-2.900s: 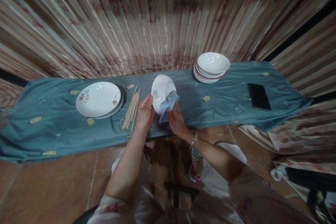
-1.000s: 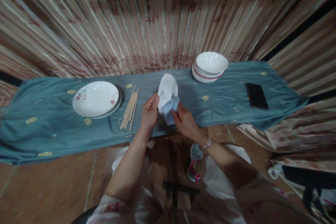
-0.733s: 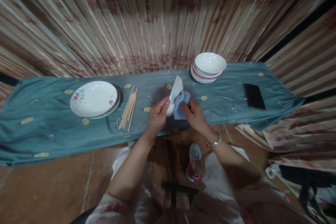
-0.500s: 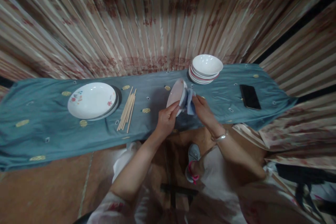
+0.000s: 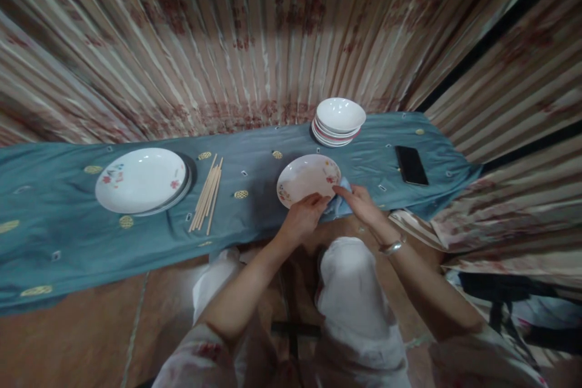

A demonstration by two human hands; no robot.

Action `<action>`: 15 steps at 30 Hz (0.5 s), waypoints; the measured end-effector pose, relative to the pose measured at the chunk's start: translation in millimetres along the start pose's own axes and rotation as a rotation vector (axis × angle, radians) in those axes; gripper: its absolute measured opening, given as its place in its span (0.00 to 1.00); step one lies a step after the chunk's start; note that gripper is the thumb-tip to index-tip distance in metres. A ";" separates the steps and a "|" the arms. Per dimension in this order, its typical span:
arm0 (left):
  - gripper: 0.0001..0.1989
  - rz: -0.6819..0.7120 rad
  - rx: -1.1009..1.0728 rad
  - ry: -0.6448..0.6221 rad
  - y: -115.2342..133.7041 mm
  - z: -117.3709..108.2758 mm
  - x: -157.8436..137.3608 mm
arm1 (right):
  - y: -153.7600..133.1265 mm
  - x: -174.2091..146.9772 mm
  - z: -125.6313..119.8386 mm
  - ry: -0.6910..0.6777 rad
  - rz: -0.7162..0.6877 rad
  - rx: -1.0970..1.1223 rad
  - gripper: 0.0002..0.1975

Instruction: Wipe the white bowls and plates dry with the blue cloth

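Note:
Over the front of the table, a white plate with a floral rim [image 5: 305, 176] faces up towards me, slightly tilted. My left hand [image 5: 307, 215] grips its near edge, fingers closed on the rim. At the plate's right edge, my right hand [image 5: 361, 203] is closed on a light blue cloth [image 5: 342, 197], which lies against the rim and partly under it. The thumb of that hand reaches onto the plate's edge. Some fingers of both hands are hidden beneath the plate and the cloth.
A stack of white bowls [image 5: 340, 121] stands behind the plate. Loose chopsticks [image 5: 208, 197] lie left of it, beside stacked floral plates [image 5: 143, 180]. A black phone [image 5: 411, 165] rests at the right on the teal tablecloth [image 5: 245, 218]. A pleated curtain [image 5: 254, 42] hangs behind the table.
The plate has turned from nearly upright to nearly flat, its inner face now upward. Both hands have come lower and closer together, the cloth moving to the plate's right edge. The view has shifted slightly right.

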State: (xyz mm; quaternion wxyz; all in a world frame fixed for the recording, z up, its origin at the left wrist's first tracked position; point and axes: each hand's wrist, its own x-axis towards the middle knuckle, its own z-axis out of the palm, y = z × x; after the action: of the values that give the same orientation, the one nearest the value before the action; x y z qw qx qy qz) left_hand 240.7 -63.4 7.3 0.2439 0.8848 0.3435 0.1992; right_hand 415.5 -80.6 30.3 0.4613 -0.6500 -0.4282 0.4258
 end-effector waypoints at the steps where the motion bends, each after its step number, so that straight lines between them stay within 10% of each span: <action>1: 0.19 -0.006 0.058 -0.040 2.3 1.5 1.6 | 3.8 0.6 -0.5 0.013 0.029 0.007 0.23; 15: 0.14 0.045 0.188 0.040 -3.3 26.6 21.4 | 59.1 17.6 -43.6 0.302 0.147 0.167 0.16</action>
State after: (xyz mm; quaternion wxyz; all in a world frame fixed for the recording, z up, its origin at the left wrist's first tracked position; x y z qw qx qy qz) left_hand 267.6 -54.0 -11.9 0.1485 0.9071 0.3455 0.1890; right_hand 471.4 -86.4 -20.3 0.5404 -0.6955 -0.2685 0.3901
